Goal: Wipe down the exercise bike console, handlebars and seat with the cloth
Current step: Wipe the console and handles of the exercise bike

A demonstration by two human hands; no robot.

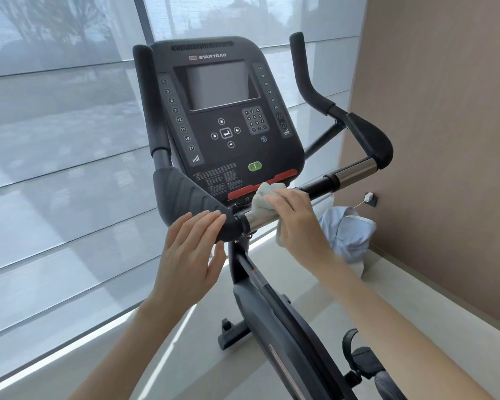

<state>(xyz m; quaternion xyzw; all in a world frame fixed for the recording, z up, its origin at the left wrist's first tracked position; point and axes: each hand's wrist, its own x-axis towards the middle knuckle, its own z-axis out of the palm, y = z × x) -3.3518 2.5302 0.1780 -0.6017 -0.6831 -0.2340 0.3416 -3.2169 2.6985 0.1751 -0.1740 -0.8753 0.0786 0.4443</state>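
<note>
right hand (296,219): fingers curled, gripping cloth (261,202) onto chrome handlebar (256,222) (just under console (223,116))
left hand (192,249): fingers straight, together, resting on left black grip (185,197)

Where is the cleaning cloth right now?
In the head view, near centre: the cloth is bunched under the right hand on the handlebar, just below the console.
</note>
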